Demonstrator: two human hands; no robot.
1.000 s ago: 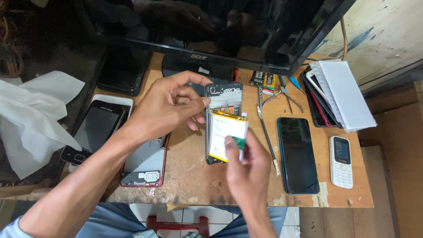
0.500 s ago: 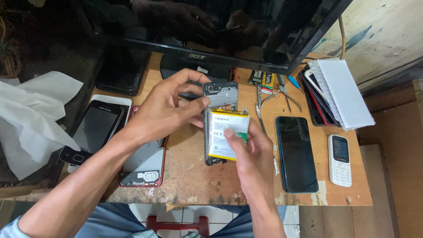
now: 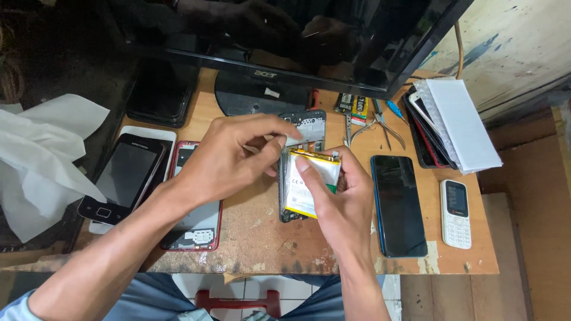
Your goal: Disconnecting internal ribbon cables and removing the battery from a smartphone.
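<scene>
left hand (image 3: 229, 160): fingertips pinching top of opened dark phone frame (image 3: 304, 128) | right hand (image 3: 342, 199): grasping flat white-yellow battery (image 3: 309, 181) | worn wooden table (image 3: 250, 232), mid-surface

Bare worktop (image 3: 256, 235) lies open near the front edge; a monitor (image 3: 285, 35) blocks behind, with phones (image 3: 398, 205) and tools (image 3: 377, 125) crowding both sides.
</scene>
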